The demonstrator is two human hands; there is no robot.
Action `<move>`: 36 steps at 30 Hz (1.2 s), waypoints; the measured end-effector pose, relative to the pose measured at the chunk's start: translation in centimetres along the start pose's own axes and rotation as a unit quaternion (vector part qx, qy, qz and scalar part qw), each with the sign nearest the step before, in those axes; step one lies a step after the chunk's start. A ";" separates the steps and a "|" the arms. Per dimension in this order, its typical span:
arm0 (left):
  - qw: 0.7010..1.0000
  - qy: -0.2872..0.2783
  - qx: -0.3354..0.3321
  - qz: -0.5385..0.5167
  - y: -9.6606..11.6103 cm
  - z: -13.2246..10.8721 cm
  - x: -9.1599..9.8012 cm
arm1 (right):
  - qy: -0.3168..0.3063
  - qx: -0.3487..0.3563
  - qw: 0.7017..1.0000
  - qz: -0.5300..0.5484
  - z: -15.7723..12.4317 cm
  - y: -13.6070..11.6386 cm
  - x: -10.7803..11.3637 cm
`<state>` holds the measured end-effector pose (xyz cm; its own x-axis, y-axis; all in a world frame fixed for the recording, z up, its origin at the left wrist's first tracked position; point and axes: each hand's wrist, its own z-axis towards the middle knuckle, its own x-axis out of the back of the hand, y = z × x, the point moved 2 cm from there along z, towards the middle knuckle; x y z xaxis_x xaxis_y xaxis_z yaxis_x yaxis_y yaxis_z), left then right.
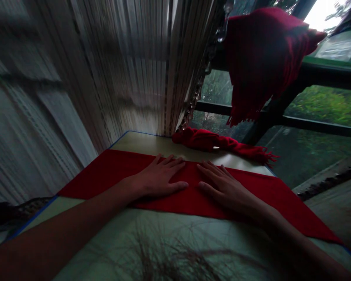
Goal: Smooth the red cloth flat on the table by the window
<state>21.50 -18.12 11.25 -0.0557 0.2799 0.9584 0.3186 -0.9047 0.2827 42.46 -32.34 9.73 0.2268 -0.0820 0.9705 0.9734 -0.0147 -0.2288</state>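
A long red cloth lies folded flat across a pale table top. My left hand rests palm down on its middle, fingers stretched out and pointing right. Beside it my right hand lies flat on the same cloth, fingers apart and pointing left. The fingertips of both hands nearly meet over the cloth's centre. Neither hand holds anything.
A twisted red fringed scarf lies at the table's far edge. Another red cloth hangs over a dark window rail at the upper right. A striped curtain hangs at the back left. Strands of hair blur the bottom of the view.
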 end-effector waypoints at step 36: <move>1.000 0.010 0.003 0.009 0.0 -0.1 0.5 | 0.015 0.020 0.999 0.030 0.2 0.5 -0.5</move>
<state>21.38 -18.06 11.71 -0.0695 0.2574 0.9638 0.3254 -0.9074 0.2659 42.85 -32.11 9.19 0.2850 -0.1123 0.9519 0.9585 0.0300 -0.2835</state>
